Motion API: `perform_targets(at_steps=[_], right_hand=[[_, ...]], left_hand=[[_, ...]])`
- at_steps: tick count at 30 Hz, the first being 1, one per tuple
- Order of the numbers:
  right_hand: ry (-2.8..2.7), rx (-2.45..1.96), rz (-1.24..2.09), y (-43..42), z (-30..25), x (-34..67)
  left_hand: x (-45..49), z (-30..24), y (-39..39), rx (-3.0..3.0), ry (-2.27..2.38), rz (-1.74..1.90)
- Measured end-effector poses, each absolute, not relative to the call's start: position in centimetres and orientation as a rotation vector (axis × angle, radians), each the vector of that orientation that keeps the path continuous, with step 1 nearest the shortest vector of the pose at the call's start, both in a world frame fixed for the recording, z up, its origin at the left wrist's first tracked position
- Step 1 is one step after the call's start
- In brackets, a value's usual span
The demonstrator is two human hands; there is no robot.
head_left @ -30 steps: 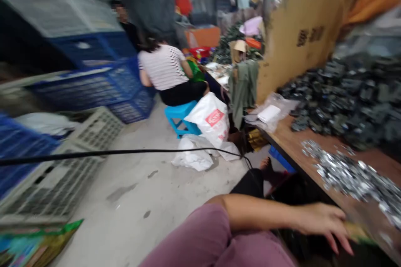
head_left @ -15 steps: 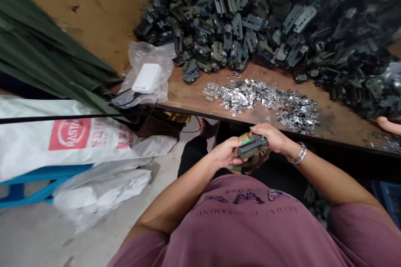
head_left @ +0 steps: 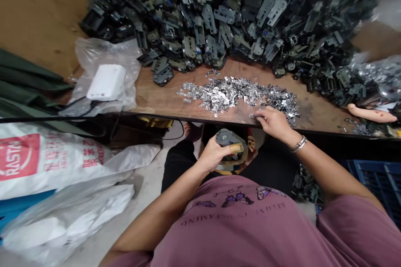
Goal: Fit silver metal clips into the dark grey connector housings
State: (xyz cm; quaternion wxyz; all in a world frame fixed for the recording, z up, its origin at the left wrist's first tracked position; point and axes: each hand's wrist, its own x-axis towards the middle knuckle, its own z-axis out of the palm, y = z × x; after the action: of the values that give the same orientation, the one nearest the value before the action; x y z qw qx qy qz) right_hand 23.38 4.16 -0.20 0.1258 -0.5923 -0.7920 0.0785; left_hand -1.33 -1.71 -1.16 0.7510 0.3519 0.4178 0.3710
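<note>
My left hand [head_left: 213,152] is closed around a dark grey plastic housing [head_left: 230,137], held over my lap below the table edge. A yellow wrap [head_left: 236,148] covers that thumb, which lies across the part. My right hand [head_left: 274,123], with a silver bracelet at the wrist, rests by the table's front edge. Its thumb and index finger are slightly apart, the tips right beside a small shiny metal piece [head_left: 251,115] lying on the wood. Just beyond spreads a heap of similar small metal pieces [head_left: 224,94].
A large pile of dark grey plastic housings [head_left: 209,21] covers the back of the brown table [head_left: 156,96]. At left, a white box [head_left: 106,82] with a cable lies on clear plastic. Another person's finger [head_left: 371,113] shows at right. A blue crate [head_left: 376,179] stands below.
My right hand has let go of the housing and moved up to the table edge near the metal pieces. The left hand keeps the housing, now turned. The view has shifted right.
</note>
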Motion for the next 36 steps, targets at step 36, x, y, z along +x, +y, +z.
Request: perform_targets(at_steps=[36], right_hand=[[-2.444,-0.74,0.276,-2.4,1.2,17.2]], left_hand=[[-3.1,-0.8,-4.0,1.297,1.112,0.868]])
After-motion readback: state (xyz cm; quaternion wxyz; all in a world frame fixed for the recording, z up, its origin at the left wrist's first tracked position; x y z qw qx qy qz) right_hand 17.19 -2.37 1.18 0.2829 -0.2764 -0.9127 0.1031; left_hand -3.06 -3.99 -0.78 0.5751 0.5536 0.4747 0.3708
